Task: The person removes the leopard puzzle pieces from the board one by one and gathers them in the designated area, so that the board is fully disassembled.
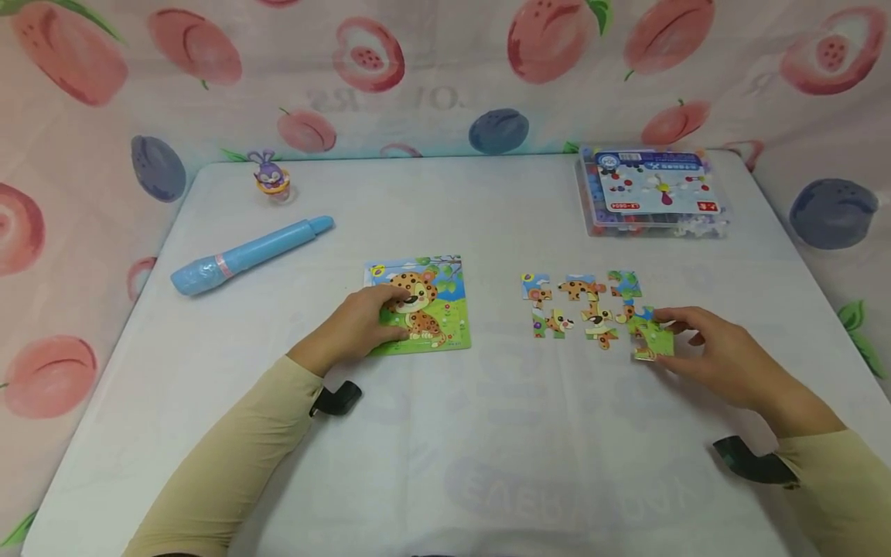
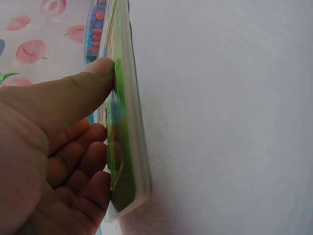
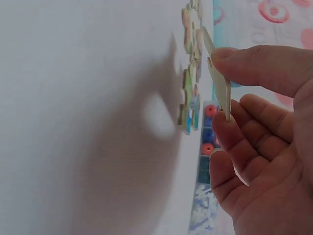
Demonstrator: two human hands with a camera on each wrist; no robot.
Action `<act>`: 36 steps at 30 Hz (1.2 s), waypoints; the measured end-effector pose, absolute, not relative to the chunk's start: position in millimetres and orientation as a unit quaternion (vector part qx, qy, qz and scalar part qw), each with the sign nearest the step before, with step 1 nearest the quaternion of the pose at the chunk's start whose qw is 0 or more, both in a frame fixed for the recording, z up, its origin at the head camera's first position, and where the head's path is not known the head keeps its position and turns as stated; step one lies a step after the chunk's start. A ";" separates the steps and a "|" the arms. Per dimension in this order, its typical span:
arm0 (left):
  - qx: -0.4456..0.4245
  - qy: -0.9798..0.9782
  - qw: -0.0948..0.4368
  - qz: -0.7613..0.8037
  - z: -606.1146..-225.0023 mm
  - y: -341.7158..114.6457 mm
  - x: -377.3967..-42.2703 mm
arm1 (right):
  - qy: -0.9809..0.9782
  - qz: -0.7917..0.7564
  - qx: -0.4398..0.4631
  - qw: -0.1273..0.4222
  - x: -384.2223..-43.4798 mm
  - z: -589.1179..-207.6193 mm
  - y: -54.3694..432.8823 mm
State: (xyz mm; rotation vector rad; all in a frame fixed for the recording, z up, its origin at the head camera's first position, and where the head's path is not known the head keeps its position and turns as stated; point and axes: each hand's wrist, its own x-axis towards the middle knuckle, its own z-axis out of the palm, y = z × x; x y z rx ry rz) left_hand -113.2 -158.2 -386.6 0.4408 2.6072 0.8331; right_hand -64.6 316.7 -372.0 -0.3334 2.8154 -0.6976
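A square puzzle board (image 1: 455, 309) with a spotted leopard cub picture lies left of centre. My left hand (image 1: 351, 325) rests on its left part, thumb and fingertips against the picture in the left wrist view. Further right, my right hand (image 1: 731, 363) pinches a mostly green puzzle piece (image 1: 656, 340) by its edges between thumb and fingers. The right wrist view shows this piece (image 3: 221, 88) edge-on, tilted and raised above the table. Several loose puzzle pieces (image 1: 581, 288) lie in rough rows just left of that hand, some joined or touching.
At the back right sits a clear plastic box (image 1: 654, 193) of colourful beads with a printed label. A light blue wand-shaped object (image 1: 257, 251) lies at the left, with a small purple rabbit figure (image 1: 270, 176) behind it. A white cover lies over the table (image 1: 431, 464).
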 end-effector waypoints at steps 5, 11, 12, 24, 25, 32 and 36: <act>0.156 0.924 0.186 0.295 -385.5 -157.6 -113.3 | 0.960 -0.229 -0.131 0.099 -58.0 -377.0 319.6; 0.155 0.925 0.184 0.293 -385.4 -157.5 -113.0 | 0.960 -0.218 -0.156 0.081 -54.9 -381.4 323.7; 0.155 0.925 0.184 0.294 -385.4 -157.4 -113.1 | 0.959 -0.220 -0.157 0.084 -54.9 -382.1 323.9; 0.157 0.924 0.180 0.298 -386.8 -157.5 -113.2 | 0.957 -0.221 -0.134 0.131 -52.4 -385.7 325.5; 0.157 0.924 0.181 0.299 -386.8 -157.5 -113.1 | 0.957 -0.221 -0.134 0.133 -52.5 -385.9 325.8; 0.151 0.923 0.188 0.299 -387.0 -158.1 -112.5 | 0.957 -0.218 -0.145 0.127 -53.2 -385.8 328.3; 0.151 0.924 0.188 0.298 -386.7 -158.0 -112.4 | 0.956 -0.220 -0.143 0.135 -53.8 -383.9 328.3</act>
